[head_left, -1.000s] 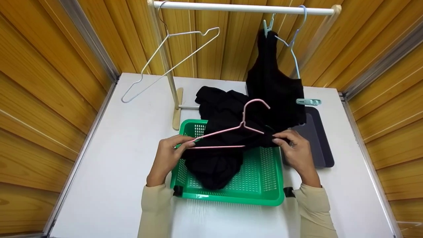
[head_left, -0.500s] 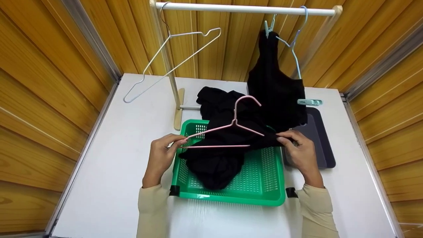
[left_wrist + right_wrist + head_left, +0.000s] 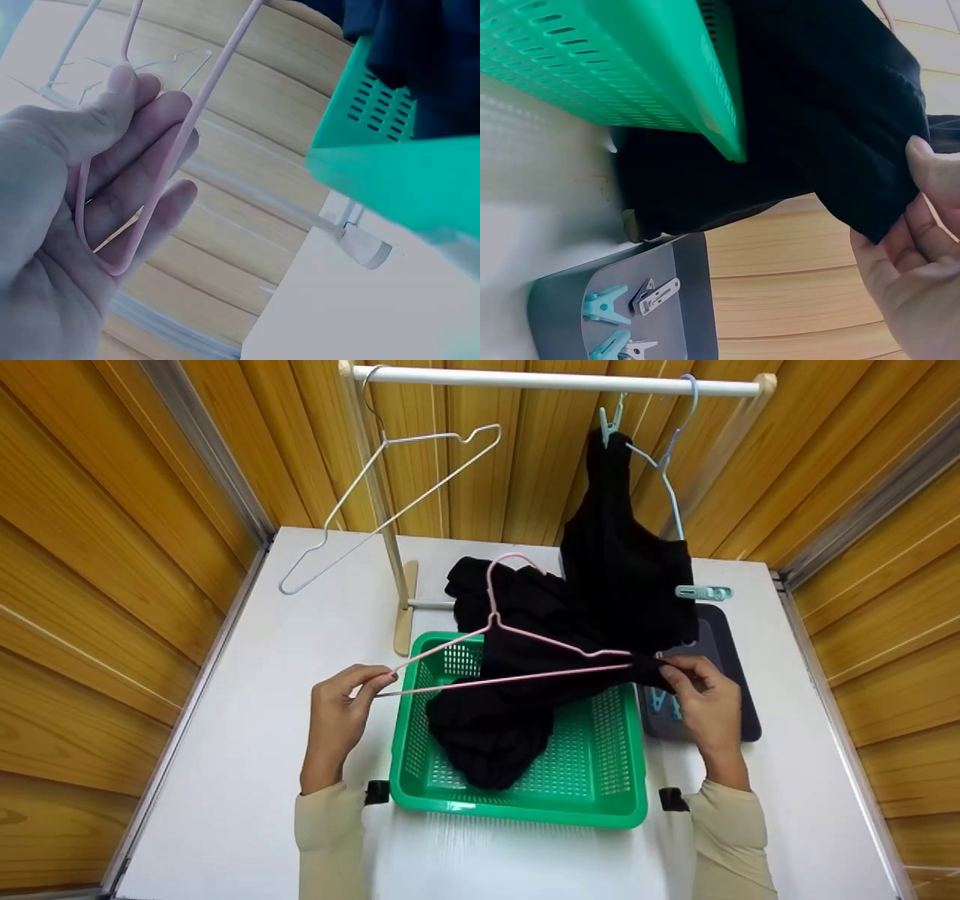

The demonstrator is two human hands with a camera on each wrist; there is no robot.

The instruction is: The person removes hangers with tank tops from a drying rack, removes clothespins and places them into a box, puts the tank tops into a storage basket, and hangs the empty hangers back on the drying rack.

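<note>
In the head view, my left hand (image 3: 339,720) pinches the left end of a pink wire hanger (image 3: 493,620); the left wrist view shows the bent wire end lying across the palm. The hanger's right end disappears into a black garment (image 3: 487,742). My right hand (image 3: 711,709) pinches a corner of that cloth between thumb and fingers, just past the hanger's end. The rest of the garment lies bunched in and over the back of a green basket (image 3: 525,814). Its exact kind is hidden by the folds.
A white rack rod (image 3: 555,378) bears a bare white hanger (image 3: 384,438) and a blue hanger (image 3: 666,465) with a black sleeveless top (image 3: 626,562), clipped by clothespins (image 3: 703,592). Beside the basket, a dark tray (image 3: 724,667) holds several clothespins (image 3: 606,305).
Both hands have moved apart, the left leftward and the right rightward. The hanger has shifted left, its hook leaning left, and more of its right side shows outside the cloth.
</note>
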